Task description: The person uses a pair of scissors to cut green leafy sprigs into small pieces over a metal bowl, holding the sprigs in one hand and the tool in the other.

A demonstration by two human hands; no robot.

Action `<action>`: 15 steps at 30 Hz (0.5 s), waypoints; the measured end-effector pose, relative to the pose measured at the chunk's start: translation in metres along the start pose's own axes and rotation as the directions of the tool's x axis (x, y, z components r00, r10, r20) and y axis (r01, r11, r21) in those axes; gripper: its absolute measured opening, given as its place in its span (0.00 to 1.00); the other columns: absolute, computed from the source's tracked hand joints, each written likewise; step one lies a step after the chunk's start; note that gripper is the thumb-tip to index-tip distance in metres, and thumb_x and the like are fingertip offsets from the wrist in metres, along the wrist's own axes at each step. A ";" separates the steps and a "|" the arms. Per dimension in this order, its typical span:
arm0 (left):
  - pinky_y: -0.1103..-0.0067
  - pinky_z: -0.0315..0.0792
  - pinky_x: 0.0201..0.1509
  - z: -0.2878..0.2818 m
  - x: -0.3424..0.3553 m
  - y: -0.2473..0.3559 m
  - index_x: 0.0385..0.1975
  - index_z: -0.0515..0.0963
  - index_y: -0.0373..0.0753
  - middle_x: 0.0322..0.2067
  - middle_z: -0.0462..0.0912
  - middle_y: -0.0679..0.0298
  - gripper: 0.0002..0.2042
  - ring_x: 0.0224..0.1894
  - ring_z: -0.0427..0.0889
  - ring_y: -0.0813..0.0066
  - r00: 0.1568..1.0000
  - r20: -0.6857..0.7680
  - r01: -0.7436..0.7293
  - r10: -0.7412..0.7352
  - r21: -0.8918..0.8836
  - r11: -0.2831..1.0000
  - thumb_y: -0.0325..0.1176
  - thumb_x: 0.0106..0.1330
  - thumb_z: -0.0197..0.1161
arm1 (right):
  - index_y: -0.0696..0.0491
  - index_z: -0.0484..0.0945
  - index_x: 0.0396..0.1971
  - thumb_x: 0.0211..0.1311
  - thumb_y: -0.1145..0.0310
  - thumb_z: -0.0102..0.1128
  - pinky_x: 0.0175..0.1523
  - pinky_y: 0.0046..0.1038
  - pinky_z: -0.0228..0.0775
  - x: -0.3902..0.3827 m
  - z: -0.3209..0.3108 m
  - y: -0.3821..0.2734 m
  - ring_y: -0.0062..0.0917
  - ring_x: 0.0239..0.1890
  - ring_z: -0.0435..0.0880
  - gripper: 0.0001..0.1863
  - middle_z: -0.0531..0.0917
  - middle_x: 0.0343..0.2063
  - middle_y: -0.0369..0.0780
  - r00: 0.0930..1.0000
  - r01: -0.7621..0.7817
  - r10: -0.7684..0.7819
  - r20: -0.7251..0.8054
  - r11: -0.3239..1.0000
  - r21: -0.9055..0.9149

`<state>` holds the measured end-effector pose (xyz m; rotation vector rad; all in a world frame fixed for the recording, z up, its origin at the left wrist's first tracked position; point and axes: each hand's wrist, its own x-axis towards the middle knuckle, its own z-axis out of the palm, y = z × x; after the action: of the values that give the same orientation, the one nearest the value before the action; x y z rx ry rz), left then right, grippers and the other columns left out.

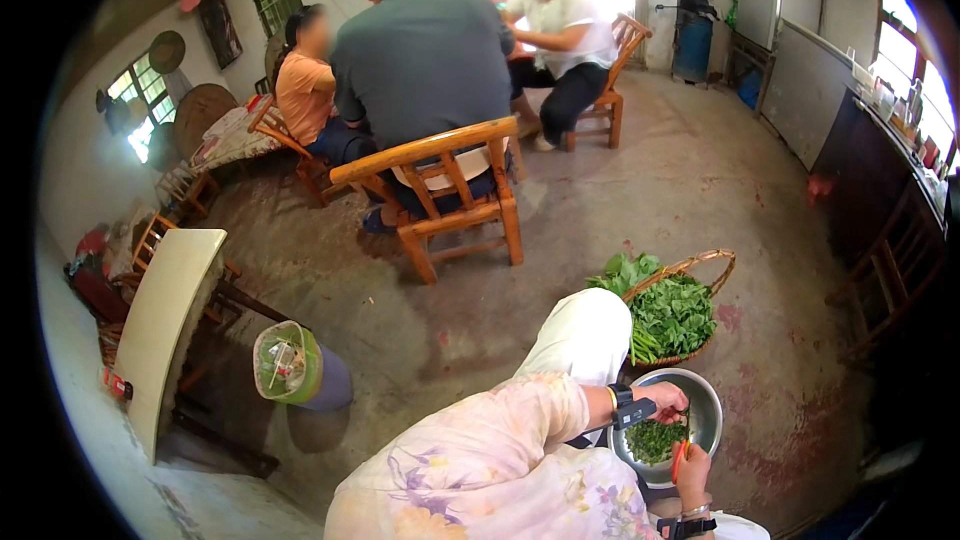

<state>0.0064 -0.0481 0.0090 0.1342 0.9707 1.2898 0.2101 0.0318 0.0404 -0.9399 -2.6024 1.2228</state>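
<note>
My right hand (pixel 692 467) is closed round the orange handles of a pair of scissors (pixel 681 454); the blades point toward my other hand and are hard to make out. My left hand (pixel 668 400) has its fingers pinched together above a metal bowl (pixel 710 420), apparently on a small bunch of greens, mostly hidden by the fingers. Finely cut greens (pixel 655 442) lie in the bowl. Just beyond it stands a woven basket (pixel 728 262) with a tall handle, heaped with whole leafy greens (pixel 675 315).
A lined waste bin (pixel 322 378) stands to the left, beside a pale table (pixel 165 330). Several people sit together farther off; the nearest person's wooden chair (pixel 440 190) has its back toward me. A blue barrel (pixel 692 48) stands at the far wall, and a dark cabinet (pixel 850 165) at right.
</note>
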 end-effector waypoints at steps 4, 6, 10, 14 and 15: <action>0.78 0.73 0.24 0.006 -0.002 0.002 0.28 0.70 0.40 0.22 0.73 0.67 0.04 0.20 0.75 0.76 0.997 -0.045 -0.062 0.061 -0.024 0.998 0.23 0.58 0.54 | 0.61 0.73 0.17 0.53 0.61 0.65 0.23 0.36 0.60 -0.003 -0.004 -0.010 0.35 0.14 0.69 0.18 0.72 0.12 0.50 0.993 0.086 -0.090 -0.072 0.994 -0.061; 0.78 0.73 0.26 -0.003 -0.001 -0.002 0.31 0.70 0.40 0.23 0.73 0.68 0.04 0.22 0.76 0.76 0.996 -0.034 -0.081 0.080 -0.035 0.996 0.23 0.58 0.55 | 0.61 0.73 0.17 0.54 0.61 0.65 0.22 0.33 0.60 -0.002 -0.003 -0.018 0.29 0.14 0.68 0.18 0.71 0.11 0.46 0.994 0.098 -0.101 -0.042 0.993 -0.072; 0.78 0.73 0.27 -0.001 -0.001 -0.005 0.31 0.70 0.40 0.23 0.73 0.68 0.04 0.22 0.76 0.76 0.997 -0.027 -0.080 0.078 -0.064 0.995 0.23 0.58 0.55 | 0.60 0.73 0.16 0.56 0.61 0.64 0.21 0.32 0.59 -0.007 -0.004 -0.023 0.24 0.14 0.67 0.19 0.71 0.10 0.43 0.988 0.138 -0.145 -0.058 0.985 -0.100; 0.77 0.74 0.28 0.006 -0.007 -0.005 0.32 0.70 0.39 0.23 0.73 0.67 0.04 0.23 0.76 0.75 0.996 -0.041 -0.081 0.077 -0.095 0.992 0.23 0.60 0.56 | 0.60 0.72 0.16 0.55 0.60 0.64 0.21 0.33 0.59 -0.012 -0.004 -0.021 0.26 0.13 0.67 0.19 0.71 0.10 0.44 0.995 0.074 -0.077 -0.056 0.996 -0.055; 0.77 0.74 0.29 0.007 -0.007 -0.007 0.32 0.70 0.38 0.23 0.73 0.67 0.04 0.23 0.77 0.75 0.996 -0.032 -0.084 0.082 -0.098 0.992 0.23 0.60 0.56 | 0.61 0.73 0.17 0.54 0.60 0.64 0.23 0.35 0.60 -0.014 -0.007 -0.024 0.33 0.15 0.70 0.19 0.72 0.12 0.48 0.996 0.063 -0.068 -0.050 0.994 -0.089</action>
<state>0.0161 -0.0538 0.0132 0.0803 0.9304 1.4172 0.2118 0.0162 0.0648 -0.8815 -2.6422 1.0614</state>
